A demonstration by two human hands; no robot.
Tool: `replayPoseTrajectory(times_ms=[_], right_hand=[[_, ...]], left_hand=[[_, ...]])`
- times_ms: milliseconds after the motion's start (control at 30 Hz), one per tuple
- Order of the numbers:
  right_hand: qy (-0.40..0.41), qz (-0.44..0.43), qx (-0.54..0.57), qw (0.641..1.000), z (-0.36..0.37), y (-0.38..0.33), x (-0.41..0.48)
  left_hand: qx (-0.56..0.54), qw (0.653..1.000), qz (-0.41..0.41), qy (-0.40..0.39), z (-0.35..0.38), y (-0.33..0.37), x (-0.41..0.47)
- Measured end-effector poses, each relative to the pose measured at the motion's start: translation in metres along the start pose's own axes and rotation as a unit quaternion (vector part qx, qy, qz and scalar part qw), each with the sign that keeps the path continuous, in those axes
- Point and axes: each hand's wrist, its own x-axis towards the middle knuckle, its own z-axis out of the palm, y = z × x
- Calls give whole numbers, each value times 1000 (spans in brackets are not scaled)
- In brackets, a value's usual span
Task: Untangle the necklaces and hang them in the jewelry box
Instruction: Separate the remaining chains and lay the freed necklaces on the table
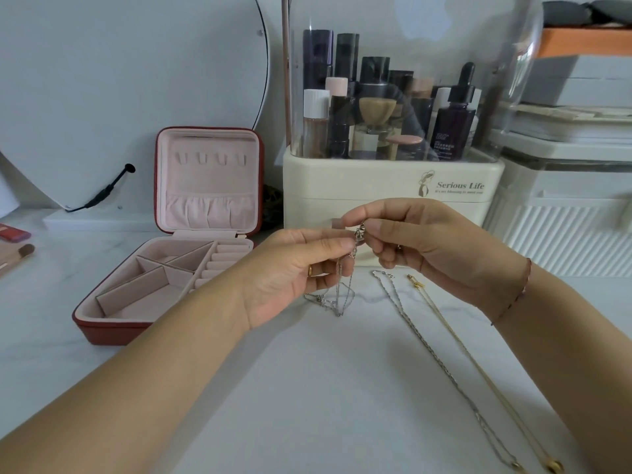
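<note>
One tangled necklace pinched by left hand, right hand; two lie flat.

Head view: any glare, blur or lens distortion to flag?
Head view: soft, even light with faint shadows; reflections on the clear organizer cover; wide-angle bending toward the frame edges; the silver necklace pinched between the left hand and right hand is too fine to resolve its links.
</note>
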Motion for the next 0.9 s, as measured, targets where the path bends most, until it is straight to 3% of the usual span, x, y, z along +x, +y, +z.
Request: replayPoseTrajectory(times_ms=[300, 900], right_hand=[[-13, -48, -93, 994, -2, -2, -2], [-2, -36, -73, 997, 0, 0, 0]], left_hand=[[2, 1000, -25, -9, -2, 0, 0], [-10, 999, -18, -29, -6, -2, 3]])
